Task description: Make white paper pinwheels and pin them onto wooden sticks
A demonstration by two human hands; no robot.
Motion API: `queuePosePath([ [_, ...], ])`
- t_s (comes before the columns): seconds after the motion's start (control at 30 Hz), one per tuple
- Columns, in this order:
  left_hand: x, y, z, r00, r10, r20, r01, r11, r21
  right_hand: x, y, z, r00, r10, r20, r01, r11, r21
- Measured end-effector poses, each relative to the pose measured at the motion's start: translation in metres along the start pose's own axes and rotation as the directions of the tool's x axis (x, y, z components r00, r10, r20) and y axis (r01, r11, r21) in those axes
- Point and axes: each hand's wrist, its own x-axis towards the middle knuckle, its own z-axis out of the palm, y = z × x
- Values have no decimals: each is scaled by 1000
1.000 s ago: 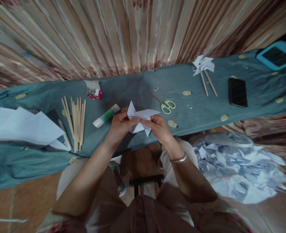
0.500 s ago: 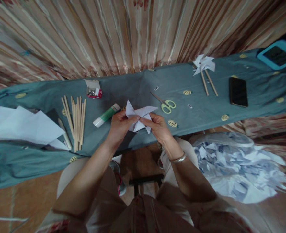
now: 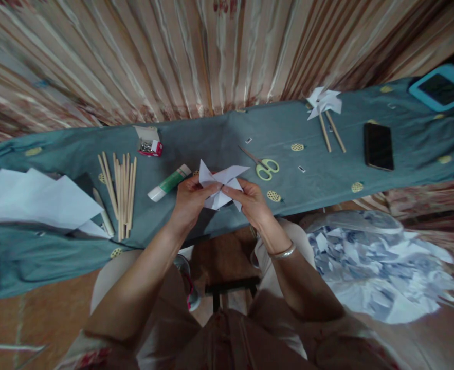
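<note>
Left hand (image 3: 188, 201) and right hand (image 3: 254, 201) pinch the paper (image 3: 225, 178) over the cloth's (image 3: 219, 144) near edge, left of the scissors (image 3: 262, 164), seemingly gathering its corners centrally; next calls for firm pressure there.

counter (image 3: 215, 141): teal pineapple-print cloth (image 3: 327, 174) covers it | near left hand (image 3: 190, 199): green-and-white tube (image 3: 168, 183) lies | farther left: wooden sticks (image 3: 125, 198), then white paper sheets (image 3: 37, 200) | beyond left hand: open red box (image 3: 156, 149) | just beyond right hand (image 3: 253, 199): green-handled scissors (image 3: 263, 168) | well right of right hand: white pinwheels (image 3: 324, 101) with sticks, black phone (image 3: 378, 146), blue-framed screen (image 3: 440, 88)
</note>
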Motion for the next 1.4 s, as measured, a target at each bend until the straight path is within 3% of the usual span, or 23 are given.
queuePosePath([
  [0.17,-1,-1,1,1000,6,-1,-6,1000,-7,1,2,0,999,-50,-8,50,999,-3],
  [0.5,0,-2,-1,1000,-7,-8,8,1000,28,2,1,4,998,-36,-45,40,995,87],
  [0.73,2,-2,1,1000,-19,-20,20,999,46,2,-2,3,999,-10,-39,10,1000,14],
  [1.03,7,-8,0,999,33,-43,-34,999,-22,9,-1,4,999,-11,-42,12,999,36],
  [1.4,-10,-10,-10,996,55,-74,-62,994,-95,4,3,15,1000,20,1,-20,999,44],
])
